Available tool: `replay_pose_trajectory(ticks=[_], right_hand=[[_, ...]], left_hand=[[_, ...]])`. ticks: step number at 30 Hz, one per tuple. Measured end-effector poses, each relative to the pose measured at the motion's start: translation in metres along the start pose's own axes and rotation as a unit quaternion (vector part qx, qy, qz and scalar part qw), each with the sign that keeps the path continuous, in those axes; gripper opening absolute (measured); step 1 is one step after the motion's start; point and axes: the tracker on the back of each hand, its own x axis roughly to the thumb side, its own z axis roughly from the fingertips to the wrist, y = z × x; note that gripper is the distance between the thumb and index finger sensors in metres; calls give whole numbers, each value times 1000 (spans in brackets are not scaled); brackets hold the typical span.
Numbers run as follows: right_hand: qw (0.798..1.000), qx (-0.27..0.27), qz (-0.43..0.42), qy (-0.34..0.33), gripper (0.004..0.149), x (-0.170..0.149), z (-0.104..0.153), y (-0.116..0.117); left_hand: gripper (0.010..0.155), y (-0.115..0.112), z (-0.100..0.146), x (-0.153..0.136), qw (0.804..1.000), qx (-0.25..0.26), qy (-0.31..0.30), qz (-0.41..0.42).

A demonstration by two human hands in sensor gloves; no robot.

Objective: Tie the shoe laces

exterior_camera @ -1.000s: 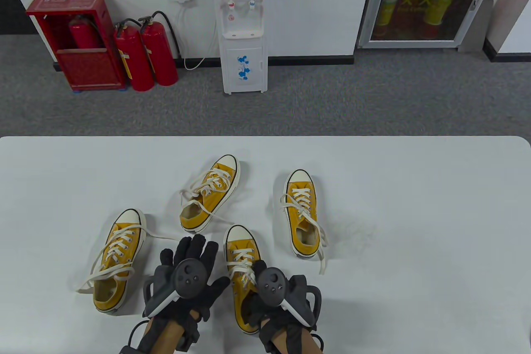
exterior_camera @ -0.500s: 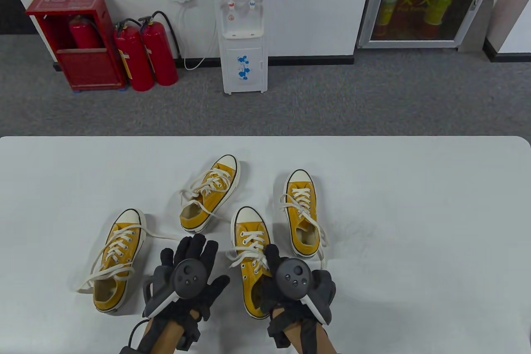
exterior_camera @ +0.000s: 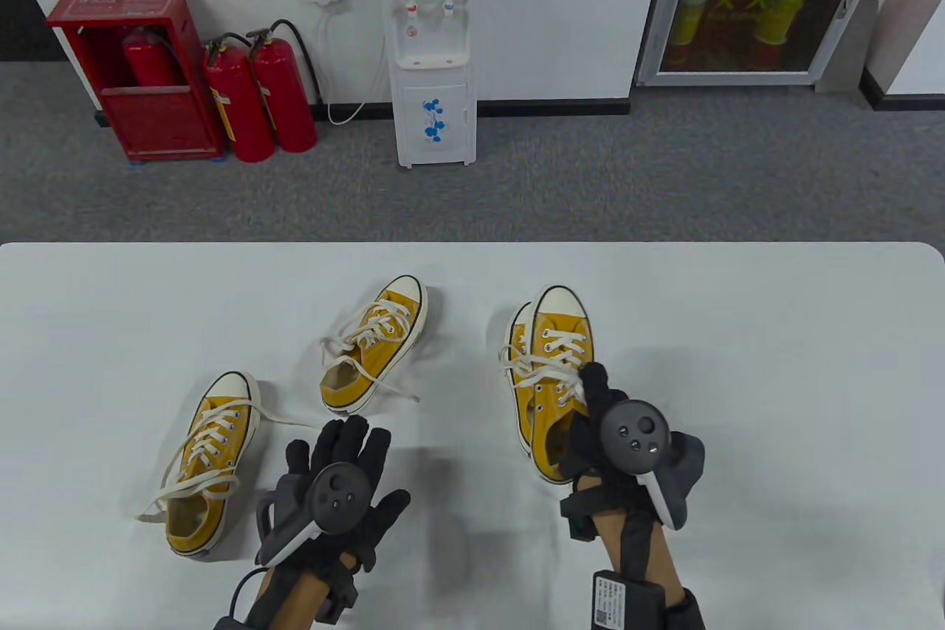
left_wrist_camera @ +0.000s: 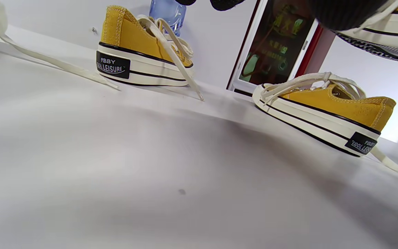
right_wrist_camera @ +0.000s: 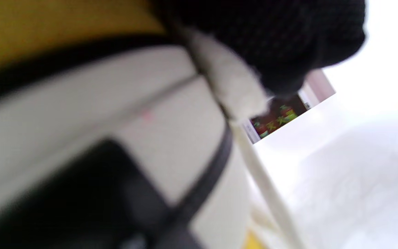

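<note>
Here our right hand (exterior_camera: 590, 430) has its fingers (exterior_camera: 595, 380) clamped on a yellow canvas low-top sneaker with white rubber sole (exterior_camera: 555, 371), lifted above its twin; light, soft upper, so we'd grip the stiff sole. Cream laces (exterior_camera: 543, 360) limp. Left hand (exterior_camera: 341, 471) spread flat on the white tabletop (exterior_camera: 775, 379).

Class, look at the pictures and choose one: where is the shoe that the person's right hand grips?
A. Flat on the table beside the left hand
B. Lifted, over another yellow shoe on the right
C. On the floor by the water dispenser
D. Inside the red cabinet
B: the right hand grips a yellow shoe that overlaps another shoe in the table view, and the left wrist view shows its sole up in the air.
</note>
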Motion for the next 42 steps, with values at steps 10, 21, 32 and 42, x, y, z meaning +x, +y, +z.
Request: replay_pose_trajectory(ticks=[10, 21, 32, 42], right_hand=[[997, 10, 50, 57, 56, -55, -48, 5], [993, 45, 94, 63, 54, -82, -66, 43], [993, 53, 61, 81, 55, -116, -60, 59], [990, 85, 79, 79, 66, -103, -54, 36]], left_hand=[[85, -2, -1, -2, 1000, -7, 7, 2], [85, -1, -1, -1, 1000, -14, 8, -1], [83, -2, -2, 0, 1000, -15, 4, -4], [83, -2, -2, -1, 1000, -15, 7, -3]])
